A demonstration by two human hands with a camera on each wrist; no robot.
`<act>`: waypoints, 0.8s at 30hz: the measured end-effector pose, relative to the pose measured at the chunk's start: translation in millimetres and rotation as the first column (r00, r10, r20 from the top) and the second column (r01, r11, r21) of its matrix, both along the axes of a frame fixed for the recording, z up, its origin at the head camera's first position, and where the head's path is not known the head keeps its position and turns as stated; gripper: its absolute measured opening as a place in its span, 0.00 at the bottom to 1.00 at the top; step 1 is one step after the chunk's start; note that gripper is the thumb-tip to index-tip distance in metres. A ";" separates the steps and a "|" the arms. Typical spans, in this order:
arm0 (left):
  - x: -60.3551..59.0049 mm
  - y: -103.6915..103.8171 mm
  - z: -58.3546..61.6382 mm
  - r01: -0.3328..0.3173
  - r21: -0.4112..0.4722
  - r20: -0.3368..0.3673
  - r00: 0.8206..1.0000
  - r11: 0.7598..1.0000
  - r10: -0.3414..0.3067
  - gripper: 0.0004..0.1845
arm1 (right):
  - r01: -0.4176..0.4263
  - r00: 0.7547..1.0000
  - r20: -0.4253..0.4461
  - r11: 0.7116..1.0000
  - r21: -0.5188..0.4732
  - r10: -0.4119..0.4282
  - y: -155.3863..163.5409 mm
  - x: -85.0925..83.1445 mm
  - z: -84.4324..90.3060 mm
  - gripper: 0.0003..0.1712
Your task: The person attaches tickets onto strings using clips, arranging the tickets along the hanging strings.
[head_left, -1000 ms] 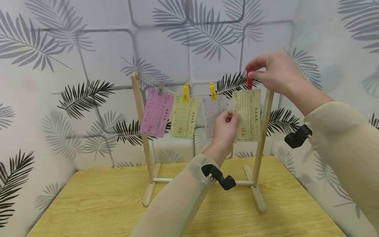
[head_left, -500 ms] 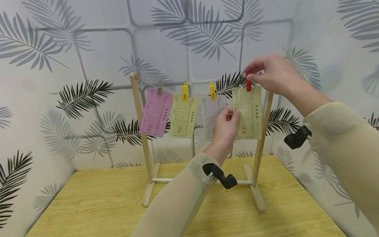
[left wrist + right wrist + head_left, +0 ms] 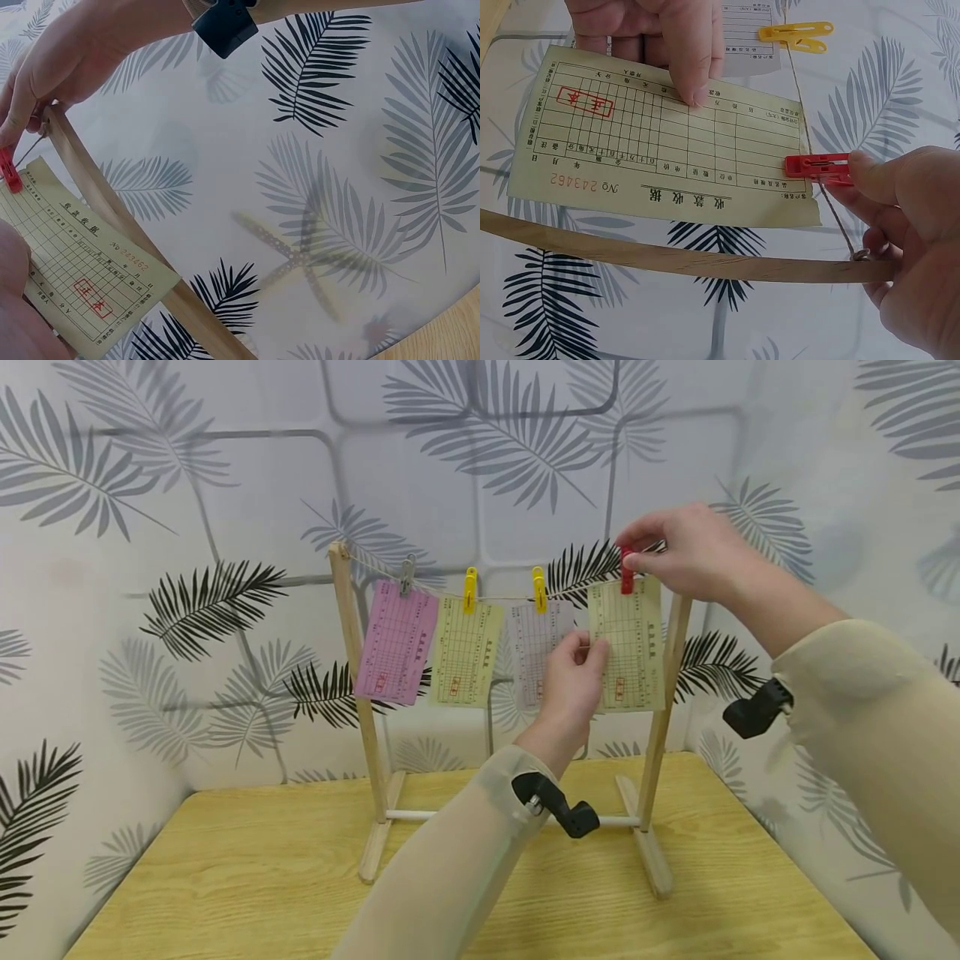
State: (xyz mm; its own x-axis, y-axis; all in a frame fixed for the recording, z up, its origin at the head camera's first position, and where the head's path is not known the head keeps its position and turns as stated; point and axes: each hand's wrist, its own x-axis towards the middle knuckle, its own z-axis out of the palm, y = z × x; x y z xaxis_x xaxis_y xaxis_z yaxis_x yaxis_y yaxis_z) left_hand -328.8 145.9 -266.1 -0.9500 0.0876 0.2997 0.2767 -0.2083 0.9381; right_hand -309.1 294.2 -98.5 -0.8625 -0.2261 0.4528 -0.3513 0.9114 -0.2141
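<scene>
My left hand [image 3: 572, 681] pinches the left edge of a pale yellow receipt slip [image 3: 630, 652] between thumb and fingers. Above it, my right hand [image 3: 693, 547] pinches a red clothespin [image 3: 627, 572] by its upper end. In the right wrist view the red clothespin [image 3: 810, 165] sits over the slip's top edge and the string [image 3: 832, 206]. Further left on the string hang a white slip [image 3: 534, 643] and another yellow slip [image 3: 467, 652], each under a yellow clothespin. A pink slip [image 3: 396, 643] hangs at the far left from a grey clip [image 3: 407, 577].
A wooden stand holds the string between its left post [image 3: 352, 635] and right post [image 3: 667, 685]. Its feet rest on the wood-grain table [image 3: 247, 868]. Behind it is a leaf-patterned wall [image 3: 247, 510]. A small black camera is strapped to each wrist.
The right hand has lowered slightly with the red clothespin. The yellow slip's top edge has risen to the string, and the clothespin now overlaps it. The left hand keeps its hold.
</scene>
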 end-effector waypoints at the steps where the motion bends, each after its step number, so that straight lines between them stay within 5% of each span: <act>1: -0.1 -0.4 -0.1 -0.002 -0.002 -0.004 1.000 1.000 0.002 0.06 | -0.002 1.000 0.002 1.000 0.002 0.002 0.1 -0.1 0.1 0.23; 24: -3.9 -12.7 -17.9 0.005 -0.041 -0.029 1.000 0.999 -0.006 0.04 | 0.011 1.000 -0.017 0.996 0.089 -0.010 2.6 -3.9 -5.3 0.27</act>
State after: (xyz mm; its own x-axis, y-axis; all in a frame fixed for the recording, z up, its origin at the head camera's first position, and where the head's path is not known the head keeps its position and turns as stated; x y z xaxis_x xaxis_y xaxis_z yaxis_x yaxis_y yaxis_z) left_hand -332.7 133.3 -284.0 -0.9405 0.1054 0.3229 0.3027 -0.1717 0.9375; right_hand -313.0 296.9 -103.8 -0.8578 -0.2570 0.4451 -0.3441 0.9304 -0.1262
